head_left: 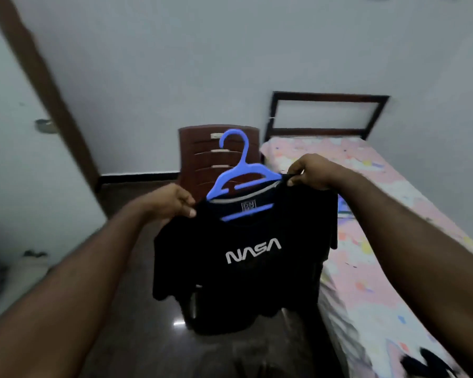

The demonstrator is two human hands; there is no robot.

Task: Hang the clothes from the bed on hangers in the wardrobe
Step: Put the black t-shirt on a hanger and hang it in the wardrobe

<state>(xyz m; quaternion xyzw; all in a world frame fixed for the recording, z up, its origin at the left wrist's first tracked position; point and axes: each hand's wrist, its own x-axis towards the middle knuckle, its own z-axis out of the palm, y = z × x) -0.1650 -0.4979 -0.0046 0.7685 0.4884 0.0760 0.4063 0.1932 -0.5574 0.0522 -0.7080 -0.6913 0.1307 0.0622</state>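
**Shirt on the hanger, wardrobe yet to come**

Held the black NASA T-shirt (246,268) up in the air just off the long edge of the bed (366,214), above the dark floor (137,309), lettering toward the camera. Had the blue hanger (227,175) through the neck, with hook and upper arms clear above the collar and the lower bar visible inside the neck opening. Sat tilted, higher on the side nearer the bed.

Pinched the shoulder farther from the bed with the left hand (175,200), fingers (191,212) curled tight on the cloth. Pinched the shoulder nearer the bed with the right hand (314,170), fingers (295,170) closed on the cloth right at the hanger's tip. Could not tell whether either hand also caught the hanger arm beneath the fabric.

Judged the step as seating the shirt on the hanger, close to finished but uneven. Called next for levelling the shoulders over the arms, then moving one hand to the hook and carrying the lot away from the bed to the wardrobe rail. Saw no wardrobe for certain, so could not place it.

Showed a brown slatted chair (197,148) beside the head of the bed, behind the shirt. Showed one more dark garment (432,361) at the bed's near corner, probably next in line.
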